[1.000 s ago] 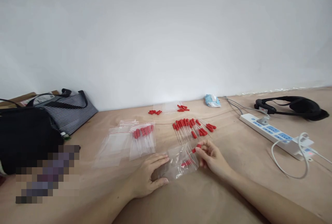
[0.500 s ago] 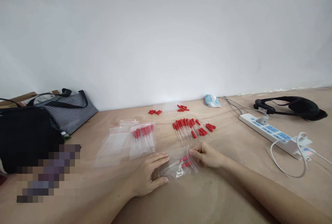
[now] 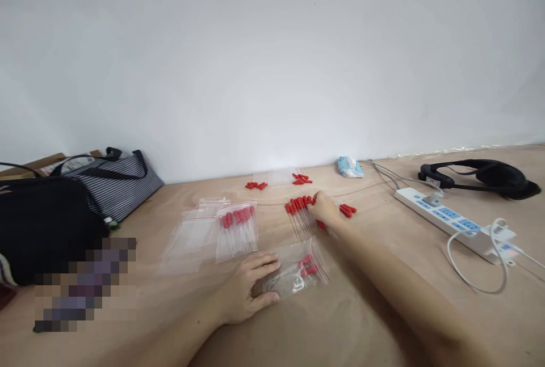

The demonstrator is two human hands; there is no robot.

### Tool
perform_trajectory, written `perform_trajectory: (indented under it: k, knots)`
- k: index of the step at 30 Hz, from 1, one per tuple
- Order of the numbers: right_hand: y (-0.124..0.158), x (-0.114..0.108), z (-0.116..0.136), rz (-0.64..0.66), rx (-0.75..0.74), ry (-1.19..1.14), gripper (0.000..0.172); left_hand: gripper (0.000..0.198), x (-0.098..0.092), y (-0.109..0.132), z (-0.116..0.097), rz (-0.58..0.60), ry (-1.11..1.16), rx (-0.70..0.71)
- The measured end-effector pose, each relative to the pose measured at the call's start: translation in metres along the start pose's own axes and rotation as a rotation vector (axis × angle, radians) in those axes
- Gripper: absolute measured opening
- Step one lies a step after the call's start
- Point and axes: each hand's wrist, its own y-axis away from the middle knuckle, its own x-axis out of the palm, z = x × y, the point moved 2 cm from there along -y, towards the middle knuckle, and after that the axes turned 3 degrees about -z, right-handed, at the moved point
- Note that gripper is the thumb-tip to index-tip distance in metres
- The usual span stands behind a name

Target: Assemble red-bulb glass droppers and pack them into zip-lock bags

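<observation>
Head-worn view, forward and downward.

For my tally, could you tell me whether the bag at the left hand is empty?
Not empty: a few red-capped droppers show through the clear bag that the left hand touches.

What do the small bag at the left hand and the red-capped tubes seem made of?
Small bag: thin clear plastic film, glossy, contents showing through. Red-capped tubes: clear stems, glass or plastic, unclear which; caps look like matte rubber.

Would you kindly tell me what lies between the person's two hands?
In the head view, a clear zip bag with a few red-capped droppers lies between the left hand and the right hand.
</observation>
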Motion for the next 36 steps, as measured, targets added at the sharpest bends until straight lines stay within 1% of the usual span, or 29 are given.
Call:
perform_trajectory:
  k: [3, 7, 10, 13, 15, 18, 20, 22, 26, 30, 36]
  knots:
    - [-0.003, 0.002, 0.000, 0.015, 0.021, -0.009, 0.025, 0.048, 0.000, -0.001, -0.001, 0.010, -0.012, 0.005]
    - [-0.006, 0.001, 0.001, 0.019, 0.034, -0.057, 0.037, 0.048, -0.001, -0.002, -0.002, 0.013, -0.016, -0.001]
    - [-0.007, -0.006, 0.000, 0.022, 0.015, -0.146, 0.044, 0.048, -0.002, -0.002, -0.003, 0.008, -0.002, -0.002]
    - [-0.001, -0.020, -0.009, 0.026, -0.030, -0.249, 0.052, 0.048, -0.002, -0.001, -0.003, 0.015, 0.004, -0.004]
    - [0.011, -0.028, -0.020, 0.018, -0.079, -0.398, 0.056, 0.049, -0.001, -0.001, -0.002, 0.022, -0.001, -0.009]
    - [0.040, -0.031, -0.037, 0.018, -0.193, -0.807, 0.060, 0.049, -0.001, -0.001, 0.000, 0.017, -0.008, -0.017]
    - [0.060, -0.027, -0.043, 0.009, -0.230, -0.936, 0.057, 0.049, -0.001, -0.001, 0.000, 0.007, -0.006, -0.017]
    - [0.077, -0.020, -0.046, 0.002, -0.240, -1.002, 0.050, 0.049, -0.001, -0.001, 0.001, 0.001, -0.007, -0.012]
    - [0.094, -0.007, -0.041, 0.018, -0.227, -1.114, 0.041, 0.050, -0.001, -0.001, 0.000, 0.009, -0.022, -0.009]
    - [0.100, -0.003, -0.039, 0.128, -0.219, -1.179, 0.033, 0.051, -0.001, -0.001, -0.001, 0.014, -0.019, -0.019]
    - [0.106, -0.007, -0.044, 0.292, -0.136, -1.112, 0.037, 0.053, 0.000, 0.000, 0.000, 0.017, -0.021, -0.014]
